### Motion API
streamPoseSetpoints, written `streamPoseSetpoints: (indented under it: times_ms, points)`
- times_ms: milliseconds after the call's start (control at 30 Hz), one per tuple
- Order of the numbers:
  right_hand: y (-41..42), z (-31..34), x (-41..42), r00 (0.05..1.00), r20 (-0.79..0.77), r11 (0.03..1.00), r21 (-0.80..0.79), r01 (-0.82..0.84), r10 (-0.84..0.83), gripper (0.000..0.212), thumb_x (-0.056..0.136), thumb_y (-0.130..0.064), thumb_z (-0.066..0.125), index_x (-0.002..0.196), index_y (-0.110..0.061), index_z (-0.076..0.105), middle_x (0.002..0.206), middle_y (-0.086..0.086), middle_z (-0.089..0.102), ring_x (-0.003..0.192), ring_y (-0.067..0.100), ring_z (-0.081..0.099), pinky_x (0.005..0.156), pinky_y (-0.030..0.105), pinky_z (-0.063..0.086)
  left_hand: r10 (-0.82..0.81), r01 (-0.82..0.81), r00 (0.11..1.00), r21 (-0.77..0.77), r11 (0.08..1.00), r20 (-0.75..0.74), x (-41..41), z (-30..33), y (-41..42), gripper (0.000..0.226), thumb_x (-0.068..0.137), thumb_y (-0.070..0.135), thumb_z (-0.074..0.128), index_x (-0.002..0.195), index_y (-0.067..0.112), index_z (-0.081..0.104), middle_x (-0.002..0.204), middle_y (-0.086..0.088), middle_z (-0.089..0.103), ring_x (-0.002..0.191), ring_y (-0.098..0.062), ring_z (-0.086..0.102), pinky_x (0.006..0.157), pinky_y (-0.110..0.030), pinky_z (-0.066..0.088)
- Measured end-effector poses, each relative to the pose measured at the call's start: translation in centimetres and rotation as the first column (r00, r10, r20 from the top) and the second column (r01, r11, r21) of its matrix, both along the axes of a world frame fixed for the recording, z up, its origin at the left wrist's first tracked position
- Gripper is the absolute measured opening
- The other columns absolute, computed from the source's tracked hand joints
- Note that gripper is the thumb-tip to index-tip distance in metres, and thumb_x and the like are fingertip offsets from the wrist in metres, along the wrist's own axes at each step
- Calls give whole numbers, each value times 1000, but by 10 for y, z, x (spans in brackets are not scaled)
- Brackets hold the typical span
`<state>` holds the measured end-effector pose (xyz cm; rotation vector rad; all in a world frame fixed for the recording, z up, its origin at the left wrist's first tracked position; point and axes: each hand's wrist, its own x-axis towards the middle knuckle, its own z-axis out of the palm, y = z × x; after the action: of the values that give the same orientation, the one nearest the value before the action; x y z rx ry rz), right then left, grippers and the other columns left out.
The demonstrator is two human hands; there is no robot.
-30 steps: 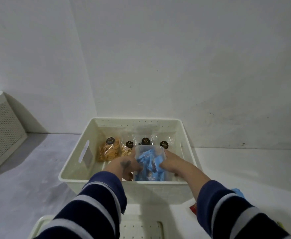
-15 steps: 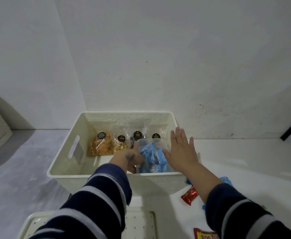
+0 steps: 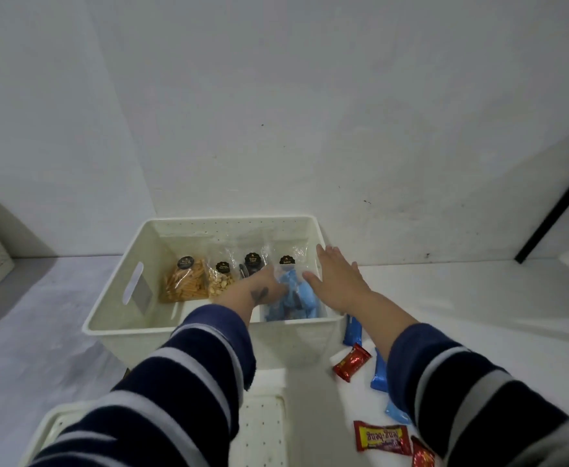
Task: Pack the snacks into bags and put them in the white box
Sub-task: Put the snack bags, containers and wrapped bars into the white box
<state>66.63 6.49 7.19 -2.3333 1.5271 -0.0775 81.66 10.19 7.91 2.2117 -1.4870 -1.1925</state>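
Nearest me, loose wrapped snacks are lying on the white tabletop (image 3: 478,298) to my right: a red-and-yellow bar (image 3: 382,436), a small red one (image 3: 351,361) and blue ones (image 3: 378,374). Beyond them the white box (image 3: 209,326) is sitting against the wall. Inside its right near corner the clear bag of blue snacks (image 3: 296,299) is standing on end, long axis running up toward the far wall. My left hand (image 3: 259,286) is reaching down into the box and touching the bag's left side; I cannot tell its grip. My right hand (image 3: 338,281) is hovering flat over the right rim, fingers straight, holding nothing. Four labelled bags (image 3: 185,281) are lining the far wall.
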Motion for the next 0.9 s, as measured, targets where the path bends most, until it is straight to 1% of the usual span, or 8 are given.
streamPoseSetpoints:
  times_ms: [100, 267, 400, 500, 567, 667, 800, 900]
  points:
    - [12, 11, -24, 999, 45, 1000, -14, -2, 2, 66, 101, -41, 30, 153, -15, -1, 162, 5, 1, 150, 19, -3, 120, 48, 4, -33, 38, 998, -94, 995, 53, -17, 20, 12, 62, 97, 22, 48, 151, 15, 20, 156, -10, 26, 140, -29, 32, 115, -41, 29]
    - [37, 18, -88, 1000, -9, 999, 53, -8, 8, 66, 101, -40, 34, 154, -20, 1, 162, 5, 2, 150, 21, -3, 119, 48, 4, -87, 113, 985, -180, 977, 146, -68, 39, 33, 55, 98, 28, 48, 148, 19, 28, 154, -6, 31, 137, -27, 37, 114, -40, 31]
    - [44, 15, -144, 998, -46, 996, 86, -31, 35, 63, 100, -42, 37, 153, -22, 10, 161, 5, 10, 149, 26, 4, 120, 49, 9, -72, 101, 990, -240, 965, 124, -119, 47, 53, 55, 97, 34, 49, 148, 20, 32, 152, -4, 34, 136, -25, 39, 113, -34, 31]
    - [48, 3, -166, 996, -61, 995, 79, -66, 71, 60, 99, -43, 38, 152, -23, 18, 160, 6, 17, 148, 28, 12, 119, 48, 14, -21, 59, 991, -296, 953, 129, -137, 46, 70, 52, 97, 29, 51, 145, 17, 36, 149, -8, 39, 133, -26, 42, 108, -31, 33]
    - [83, -16, -258, 979, -127, 979, 147, -139, 158, 59, 98, -43, 39, 151, -23, 21, 159, 7, 20, 146, 29, 16, 118, 47, 17, 42, -34, 999, -223, 974, 31, -231, 13, 119, 52, 96, 27, 54, 144, 18, 38, 148, -9, 40, 129, -26, 46, 104, -30, 36]
    - [92, -30, -263, 985, -64, 971, 189, -147, 161, 58, 98, -43, 41, 150, -23, 25, 158, 6, 24, 144, 29, 23, 118, 43, 21, 102, -87, 993, -232, 969, 54, -225, -4, 136, 50, 95, 27, 55, 142, 17, 41, 146, -8, 42, 118, -25, 51, 96, -28, 40]
    - [123, -56, -299, 966, -99, 949, 236, -210, 238, 52, 97, -45, 41, 143, -21, 40, 147, 12, 42, 136, 33, 38, 110, 45, 34, 148, -131, 985, -177, 975, 87, -244, -41, 180, 47, 95, 30, 54, 140, 21, 44, 148, -6, 41, 129, -27, 45, 101, -28, 35]
    - [147, -90, -327, 949, -192, 950, 240, -201, 249, 62, 95, -55, 36, 149, -29, 24, 159, 7, 21, 146, 30, 17, 117, 51, 20, 176, -158, 963, -102, 982, 203, -255, -88, 217, 47, 94, 43, 50, 140, 32, 43, 151, -8, 35, 134, -30, 39, 111, -39, 31]
